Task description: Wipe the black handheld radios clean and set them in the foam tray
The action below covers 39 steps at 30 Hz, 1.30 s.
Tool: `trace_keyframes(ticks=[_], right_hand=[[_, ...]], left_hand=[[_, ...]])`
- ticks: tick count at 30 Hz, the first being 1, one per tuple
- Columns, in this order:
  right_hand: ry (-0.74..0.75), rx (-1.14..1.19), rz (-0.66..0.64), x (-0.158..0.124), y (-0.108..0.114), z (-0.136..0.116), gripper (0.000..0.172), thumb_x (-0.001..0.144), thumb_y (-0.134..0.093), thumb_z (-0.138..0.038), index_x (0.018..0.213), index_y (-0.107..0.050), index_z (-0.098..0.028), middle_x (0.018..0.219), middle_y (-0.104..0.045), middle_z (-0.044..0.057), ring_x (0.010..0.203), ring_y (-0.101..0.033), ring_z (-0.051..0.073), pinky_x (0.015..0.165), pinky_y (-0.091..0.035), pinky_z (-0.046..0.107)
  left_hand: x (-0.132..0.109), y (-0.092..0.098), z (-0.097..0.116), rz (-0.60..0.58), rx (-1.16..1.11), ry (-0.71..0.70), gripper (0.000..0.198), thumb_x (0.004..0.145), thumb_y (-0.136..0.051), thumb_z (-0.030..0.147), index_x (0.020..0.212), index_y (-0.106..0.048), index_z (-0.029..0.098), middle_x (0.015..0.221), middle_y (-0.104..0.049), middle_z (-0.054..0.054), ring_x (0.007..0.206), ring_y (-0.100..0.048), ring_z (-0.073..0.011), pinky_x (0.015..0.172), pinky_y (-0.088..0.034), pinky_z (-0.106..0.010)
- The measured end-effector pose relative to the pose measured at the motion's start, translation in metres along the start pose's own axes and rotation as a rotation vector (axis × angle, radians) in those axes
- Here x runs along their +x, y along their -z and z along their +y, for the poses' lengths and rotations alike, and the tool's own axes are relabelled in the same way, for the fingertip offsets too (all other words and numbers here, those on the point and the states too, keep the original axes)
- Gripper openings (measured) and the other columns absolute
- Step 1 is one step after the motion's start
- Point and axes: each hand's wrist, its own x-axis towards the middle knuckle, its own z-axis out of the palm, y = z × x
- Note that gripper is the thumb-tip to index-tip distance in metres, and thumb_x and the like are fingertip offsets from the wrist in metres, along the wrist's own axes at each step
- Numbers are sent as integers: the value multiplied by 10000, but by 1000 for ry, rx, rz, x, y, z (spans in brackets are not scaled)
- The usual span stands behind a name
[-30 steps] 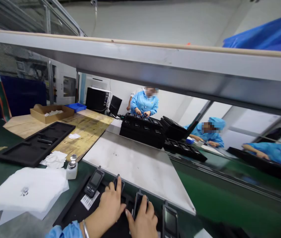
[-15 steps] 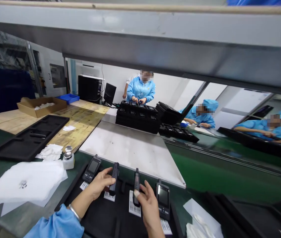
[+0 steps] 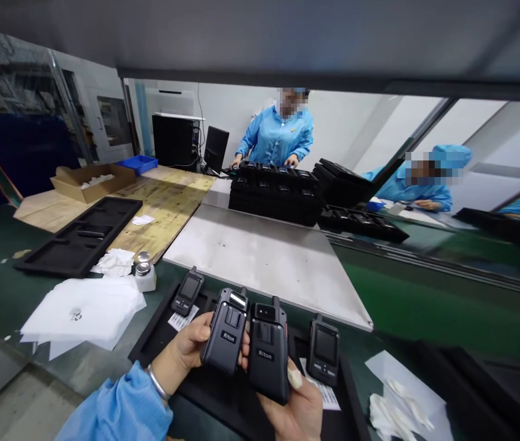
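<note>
My left hand is closed around a black two-way radio, its "Riton" back facing up. Beside it, my right hand grips a second radio, also back side up, with its stubby antenna pointing away from me. Both are held above a black foam tray. At the tray's left end lies another radio, screen up, by a barcode label sheet. A further radio rests screen up at the right, partly over a label sheet.
White sheets, a pump bottle and an empty-looking foam tray sit left. White cloths and dark trays are right. Ahead, a white board leads to stacked trays and a co-worker.
Both hands have lifted their radios and turned them from edge-on to back side up, bringing them close together. The view has shifted, so the overhead shelf sits higher.
</note>
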Motion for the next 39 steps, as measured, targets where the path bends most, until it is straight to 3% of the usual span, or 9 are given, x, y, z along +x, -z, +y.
trace_keyframes(ticks=[5,10,14,19,25,31,35,39], right_hand=[[-31,-14,-36,-6,-2,2,399,599,-727,-374,969,-745,-228,980,-735,120,913,-692,326,978,-452,605],[-28,3,-41,-8,-4,3,329,607,-730,-375,909,-749,-245,956,-739,105,885,-697,328,928,-497,598],[-29,20,-90,-12,-14,-1,353,589,-756,-348,924,-758,-235,911,-744,92,864,-704,299,875,-557,491],[-33,68,-123,-15,-22,-5,261,608,-796,-356,838,-767,-235,900,-748,90,841,-711,277,825,-578,415],[-35,63,-81,-11,-11,0,382,561,-796,-344,915,-768,-206,923,-746,111,826,-704,268,830,-573,414],[9,4,-36,-7,-15,-7,488,568,-794,-432,1001,-747,-211,986,-732,119,869,-697,295,834,-557,448],[181,-251,146,7,-2,-26,656,631,-815,-440,1232,-631,-255,1178,-675,108,978,-675,304,899,-521,453],[447,-709,461,28,37,-37,908,578,-852,-511,1355,-509,-190,1223,-622,142,1022,-638,323,866,-528,403]], left_hand=[[-5,-2,2,-11,32,56,684,551,-780,473,1072,-666,44,969,-687,-173,827,-679,-285,773,-525,-378],[-7,-3,2,-17,52,80,670,515,-777,481,1026,-669,60,963,-687,-171,814,-679,-292,732,-523,-358],[-7,-3,1,-63,22,73,671,517,-803,457,1030,-673,44,966,-695,-190,818,-685,-289,702,-531,-330],[-6,1,-2,-127,-23,40,624,540,-831,442,1001,-690,47,1000,-703,-201,802,-701,-274,700,-554,-320],[-4,2,-3,-124,-28,54,654,560,-839,450,1047,-685,40,1020,-702,-208,842,-705,-286,711,-559,-311],[-3,3,-2,-80,6,-4,651,583,-822,412,1123,-664,85,1042,-697,-183,850,-695,-300,704,-545,-336],[6,14,9,71,215,-94,625,634,-803,350,1190,-639,116,1003,-684,-128,801,-662,-217,689,-507,-278],[21,25,16,415,685,-189,928,610,-797,310,1447,-410,201,998,-647,-69,822,-629,-207,731,-498,-312]])
